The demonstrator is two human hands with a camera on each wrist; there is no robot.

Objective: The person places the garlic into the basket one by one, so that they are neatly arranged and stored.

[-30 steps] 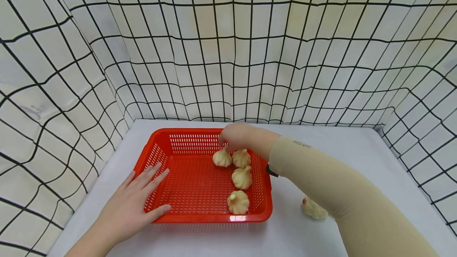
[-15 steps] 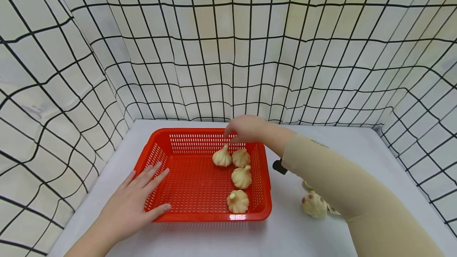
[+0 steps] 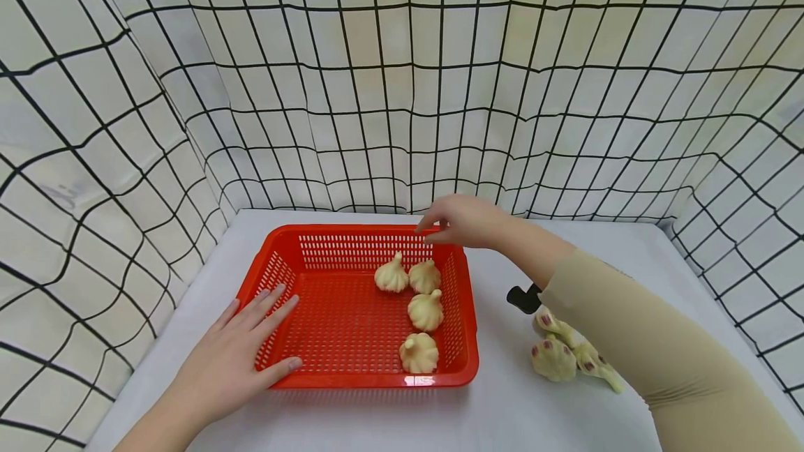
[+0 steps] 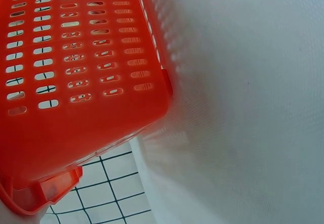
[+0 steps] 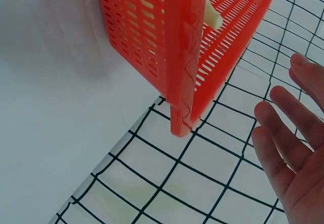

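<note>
A red plastic basket (image 3: 342,330) with slotted walls holds several pale garlic bulbs (image 3: 426,311) along its right side and back right corner. My left hand (image 3: 232,354) rests on the basket's left rim with fingers spread; in the left wrist view the basket's outer wall (image 4: 76,127) fills the upper left. Over the back right corner hovers my right hand (image 3: 467,222), fingers loosely bent and holding nothing. The right wrist view shows those fingers apart from the basket's rim (image 5: 185,57). To the right, purple-marked garlic bulbs (image 3: 553,360) lie in a cluster, partly behind the right forearm.
White cloth (image 3: 352,424) covers the tabletop. Black netting (image 3: 411,114) over white sheets walls in the back and both sides. A small black object (image 3: 524,298), likely the wrist camera, sits by the right sleeve (image 3: 628,340).
My right hand has drawn away from the back left garlic bulb, rising and moving right. More of the bulbs on the table now show beside the sleeve. The left hand has stayed put.
</note>
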